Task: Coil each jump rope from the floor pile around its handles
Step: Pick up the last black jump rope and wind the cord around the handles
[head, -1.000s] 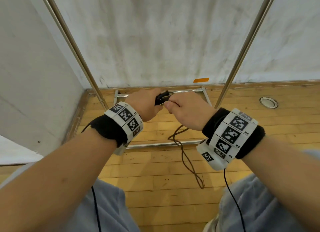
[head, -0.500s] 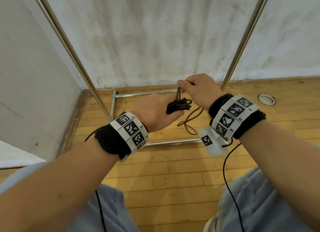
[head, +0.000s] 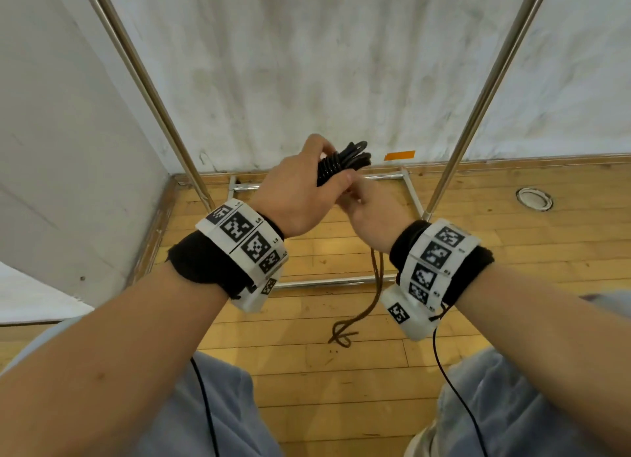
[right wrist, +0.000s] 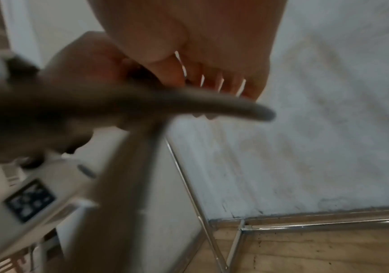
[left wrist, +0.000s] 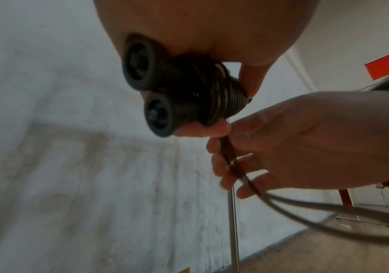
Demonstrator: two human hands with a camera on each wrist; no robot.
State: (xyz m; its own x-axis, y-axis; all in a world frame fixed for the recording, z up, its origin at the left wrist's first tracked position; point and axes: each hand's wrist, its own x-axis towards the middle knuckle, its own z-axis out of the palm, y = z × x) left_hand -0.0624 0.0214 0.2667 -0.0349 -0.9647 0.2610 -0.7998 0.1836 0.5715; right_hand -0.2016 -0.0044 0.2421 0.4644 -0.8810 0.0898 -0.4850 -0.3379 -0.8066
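Note:
My left hand (head: 329, 161) is raised in front of the wall and grips two black jump rope handles (head: 345, 159) held side by side. Dark rope coils (left wrist: 219, 92) wrap around them; both round handle ends (left wrist: 158, 114) show in the left wrist view. Just below, my right hand (head: 362, 200) holds the doubled loose rope (left wrist: 230, 158) between curled fingers. The loose rope end (head: 343, 335) hangs past my right wrist down to the wooden floor. In the right wrist view the rope (right wrist: 189, 107) is a blur across my fingers (right wrist: 212, 79).
A metal frame stands ahead, with slanted poles (head: 143, 81) (head: 478, 98) and floor bars (head: 324, 280). White walls meet in the corner at left. Orange tape (head: 399, 155) marks the wall base, and a round floor fitting (head: 533, 199) lies at right.
My right hand has come down from above the handles to just under my left hand, carrying the rope around. My left hand has lifted the handles higher.

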